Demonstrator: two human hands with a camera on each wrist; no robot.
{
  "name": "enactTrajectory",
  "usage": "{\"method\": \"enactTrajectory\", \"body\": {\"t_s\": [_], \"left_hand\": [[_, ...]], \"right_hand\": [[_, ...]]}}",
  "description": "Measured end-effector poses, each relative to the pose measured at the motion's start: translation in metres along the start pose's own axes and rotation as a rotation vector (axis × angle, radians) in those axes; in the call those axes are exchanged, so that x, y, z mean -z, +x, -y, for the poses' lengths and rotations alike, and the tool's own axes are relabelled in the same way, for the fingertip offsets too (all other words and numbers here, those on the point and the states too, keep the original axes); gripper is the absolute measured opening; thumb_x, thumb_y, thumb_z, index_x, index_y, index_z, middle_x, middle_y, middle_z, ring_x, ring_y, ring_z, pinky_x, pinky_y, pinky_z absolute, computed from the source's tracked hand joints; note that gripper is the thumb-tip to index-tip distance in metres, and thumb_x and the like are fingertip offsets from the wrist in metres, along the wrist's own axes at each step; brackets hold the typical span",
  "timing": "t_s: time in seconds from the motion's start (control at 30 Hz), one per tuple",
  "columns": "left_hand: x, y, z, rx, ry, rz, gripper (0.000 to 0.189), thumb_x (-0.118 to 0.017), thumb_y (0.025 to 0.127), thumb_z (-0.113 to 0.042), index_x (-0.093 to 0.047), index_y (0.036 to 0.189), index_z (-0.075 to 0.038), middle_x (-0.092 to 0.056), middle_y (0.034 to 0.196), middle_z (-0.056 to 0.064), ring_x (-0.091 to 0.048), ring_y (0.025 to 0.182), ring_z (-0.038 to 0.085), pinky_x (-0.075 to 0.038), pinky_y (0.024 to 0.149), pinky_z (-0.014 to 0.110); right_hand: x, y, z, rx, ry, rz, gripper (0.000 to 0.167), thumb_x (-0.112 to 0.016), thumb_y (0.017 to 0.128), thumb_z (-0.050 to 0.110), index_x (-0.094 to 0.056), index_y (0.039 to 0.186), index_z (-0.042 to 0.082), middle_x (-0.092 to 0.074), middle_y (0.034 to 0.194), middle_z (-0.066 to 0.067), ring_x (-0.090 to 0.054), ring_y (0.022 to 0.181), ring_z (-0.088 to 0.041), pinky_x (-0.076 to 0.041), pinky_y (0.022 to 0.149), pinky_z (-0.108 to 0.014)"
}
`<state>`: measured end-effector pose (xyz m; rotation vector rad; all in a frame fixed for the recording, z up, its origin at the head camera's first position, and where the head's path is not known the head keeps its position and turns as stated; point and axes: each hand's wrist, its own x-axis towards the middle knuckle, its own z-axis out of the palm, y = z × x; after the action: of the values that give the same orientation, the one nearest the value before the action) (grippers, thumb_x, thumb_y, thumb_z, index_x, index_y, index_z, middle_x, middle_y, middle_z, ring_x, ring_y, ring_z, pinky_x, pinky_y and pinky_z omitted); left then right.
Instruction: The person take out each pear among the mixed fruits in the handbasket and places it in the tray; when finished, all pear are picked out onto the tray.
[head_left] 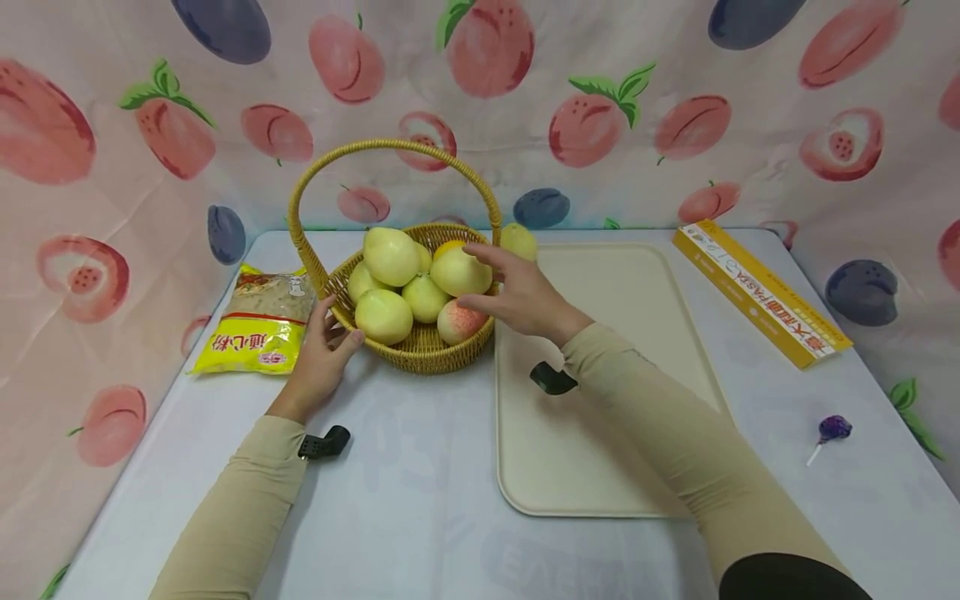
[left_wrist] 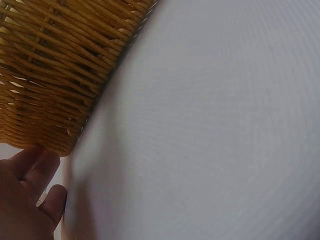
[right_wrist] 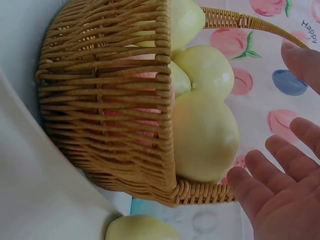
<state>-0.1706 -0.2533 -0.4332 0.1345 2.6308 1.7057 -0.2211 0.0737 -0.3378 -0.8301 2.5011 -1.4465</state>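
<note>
Left hand on the basket, left of centre frame, fingers loose against its side! Right hand, fingers spread, clasping nothing, beside the fruit heaped inside. The right wrist view alone catches "Happy" on the peach-print cloth; only the head view brings in the lollipop, lower right. White bench below, beige tray right of centre. Orange box, upper right, reads "PASTA"; yellow bag, left, "通心粉".

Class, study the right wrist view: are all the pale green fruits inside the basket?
No, one pale green fruit lies outside the wicker basket, at the bottom of that view.
</note>
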Motion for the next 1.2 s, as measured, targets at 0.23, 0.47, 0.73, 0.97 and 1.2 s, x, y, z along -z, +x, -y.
{"method": "enactTrajectory", "body": {"t_s": [0.23, 0.47, 0.73, 0.97, 1.2], "left_hand": [[0.0, -0.002, -0.002, 0.016, -0.005, 0.007, 0.077, -0.056, 0.103, -0.035, -0.007, 0.16, -0.019, -0.02, 0.16, 0.024, -0.035, 0.138, 0.044, -0.032, 0.11, 0.058], [0.001, -0.002, -0.003, 0.036, -0.006, 0.014, 0.078, -0.056, 0.103, -0.034, -0.004, 0.161, -0.022, -0.019, 0.161, 0.024, -0.034, 0.139, 0.044, -0.033, 0.11, 0.058], [0.002, -0.002, -0.005, 0.039, -0.015, 0.021, 0.078, -0.056, 0.104, -0.032, -0.004, 0.16, -0.02, -0.019, 0.16, 0.025, -0.033, 0.139, 0.044, -0.032, 0.111, 0.058], [0.001, -0.001, -0.001, 0.025, -0.008, 0.006, 0.079, -0.057, 0.103, -0.035, -0.006, 0.16, -0.022, -0.022, 0.159, 0.024, -0.035, 0.138, 0.043, -0.033, 0.11, 0.057], [0.0, 0.0, 0.001, 0.024, 0.003, 0.0, 0.078, -0.056, 0.103, -0.036, -0.006, 0.16, -0.019, -0.023, 0.159, 0.025, -0.036, 0.137, 0.044, -0.033, 0.11, 0.058]], "right_hand": [[-0.005, 0.01, 0.006, -0.041, -0.062, -0.001, 0.073, -0.075, 0.09, 0.035, -0.042, 0.153, 0.018, -0.041, 0.154, 0.001, -0.04, 0.137, -0.025, -0.036, 0.11, -0.042], [-0.009, 0.022, 0.009, -0.092, -0.078, -0.002, 0.073, -0.073, 0.089, 0.038, -0.042, 0.153, 0.02, -0.039, 0.156, 0.004, -0.037, 0.141, -0.021, -0.034, 0.112, -0.041], [-0.013, 0.031, 0.009, -0.098, -0.104, 0.014, 0.075, -0.074, 0.089, 0.037, -0.041, 0.153, 0.017, -0.037, 0.157, 0.002, -0.036, 0.14, -0.02, -0.032, 0.113, -0.041], [-0.01, 0.032, 0.012, -0.147, -0.13, 0.026, 0.074, -0.073, 0.09, 0.037, -0.041, 0.154, 0.018, -0.042, 0.153, -0.003, -0.046, 0.129, -0.021, -0.038, 0.108, -0.04], [-0.008, 0.031, 0.013, -0.149, -0.145, 0.043, 0.075, -0.073, 0.089, 0.036, -0.04, 0.154, 0.016, -0.041, 0.154, -0.002, -0.044, 0.133, -0.02, -0.037, 0.109, -0.038]]}}
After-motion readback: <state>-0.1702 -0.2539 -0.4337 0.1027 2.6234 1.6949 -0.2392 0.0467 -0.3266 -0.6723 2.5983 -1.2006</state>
